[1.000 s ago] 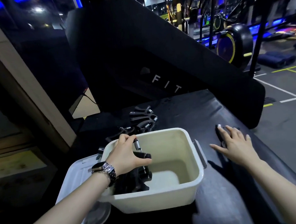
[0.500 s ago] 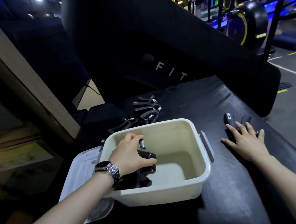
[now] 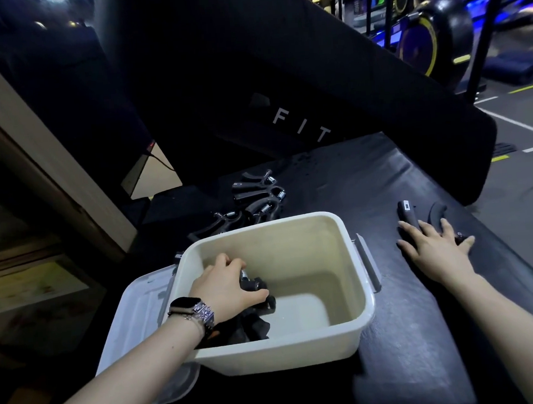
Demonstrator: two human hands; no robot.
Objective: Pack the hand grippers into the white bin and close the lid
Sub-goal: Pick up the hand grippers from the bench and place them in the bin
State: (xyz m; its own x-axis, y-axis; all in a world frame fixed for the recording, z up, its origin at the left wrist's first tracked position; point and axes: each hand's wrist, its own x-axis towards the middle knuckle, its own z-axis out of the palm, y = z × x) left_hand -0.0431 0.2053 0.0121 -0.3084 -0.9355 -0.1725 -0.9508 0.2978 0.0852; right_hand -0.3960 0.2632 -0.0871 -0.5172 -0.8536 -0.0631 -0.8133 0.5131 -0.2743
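Hand grippers [image 3: 251,322] pile inside the white bin [image 3: 347,332]; left hand [image 3: 225,288] grips one low, right hand [image 3: 435,246] flat over another outside. Release gently against the pile, saving floor space.

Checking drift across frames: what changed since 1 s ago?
Left hand sank deeper into the bin, still gripping a gripper. Right hand stays flat over the gripper on the bench. Lid and pile unmoved.

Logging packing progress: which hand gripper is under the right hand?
The lone hand gripper right of the white bin, under the right hand; the others lie behind or inside the bin.
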